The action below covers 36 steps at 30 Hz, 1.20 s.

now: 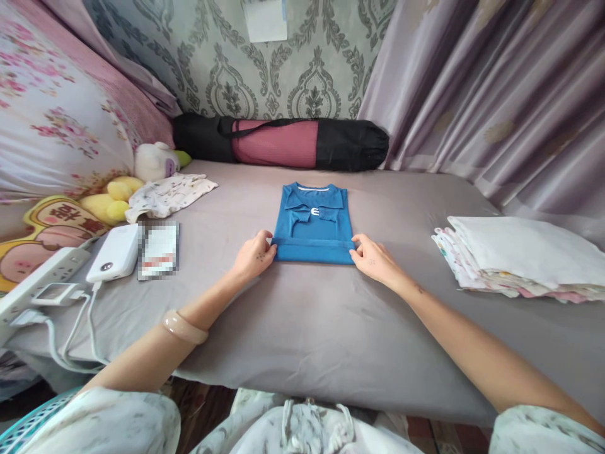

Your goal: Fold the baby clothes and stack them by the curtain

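Note:
A blue T-shirt lies on the grey bed sheet, its sides tucked in to a narrow rectangle and its neckline toward the wall. Along the near edge, a band of the shirt is turned up. My left hand pinches the left end of this band between thumb and fingers. At the band's right end, my right hand has the same pinch grip. A small white letter mark shows on the shirt between the folded sleeves.
A stack of folded cloths lies at the right. To the left are a power strip, a white power bank, cables, plush toys and a small patterned garment. A black-and-pink rolled bag lies along the wall.

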{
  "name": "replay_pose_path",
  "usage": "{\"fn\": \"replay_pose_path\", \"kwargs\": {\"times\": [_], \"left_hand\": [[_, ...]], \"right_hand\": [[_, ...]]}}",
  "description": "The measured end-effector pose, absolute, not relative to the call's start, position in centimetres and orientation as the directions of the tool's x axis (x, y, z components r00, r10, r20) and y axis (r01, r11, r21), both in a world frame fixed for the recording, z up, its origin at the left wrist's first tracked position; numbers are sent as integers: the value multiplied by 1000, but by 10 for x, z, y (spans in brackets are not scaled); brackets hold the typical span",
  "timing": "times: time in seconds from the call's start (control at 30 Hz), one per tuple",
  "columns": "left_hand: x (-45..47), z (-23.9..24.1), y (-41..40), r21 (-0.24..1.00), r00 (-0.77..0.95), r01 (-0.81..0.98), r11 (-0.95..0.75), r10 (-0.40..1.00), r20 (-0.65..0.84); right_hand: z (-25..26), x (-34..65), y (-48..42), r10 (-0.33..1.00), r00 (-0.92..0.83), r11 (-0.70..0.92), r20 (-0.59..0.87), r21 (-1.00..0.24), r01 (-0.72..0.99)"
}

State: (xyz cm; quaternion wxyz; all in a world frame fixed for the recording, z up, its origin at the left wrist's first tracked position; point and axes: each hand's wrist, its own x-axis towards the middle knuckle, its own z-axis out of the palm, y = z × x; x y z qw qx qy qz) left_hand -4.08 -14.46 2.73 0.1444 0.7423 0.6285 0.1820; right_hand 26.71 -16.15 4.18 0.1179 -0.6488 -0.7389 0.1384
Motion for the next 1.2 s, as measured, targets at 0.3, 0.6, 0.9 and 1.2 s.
{"fn": "replay_pose_path", "kwargs": {"times": [0.3,0.6,0.9,1.2], "left_hand": [[-6,35,-166,48,621,758,-650,743,250],[-8,25,-164,170,651,755,-634,756,-69],[-5,28,-162,199,618,778,-596,783,-70],[-6,13,-160,76,547,833,-548,837,38]], "right_hand": [[43,227,-179,801,-575,588,166,-42,808],[33,223,-174,766,-640,623,-53,-180,761],[38,221,-174,773,-630,608,-73,-199,769],[32,204,-179,731,-680,661,-49,-192,725]]}}
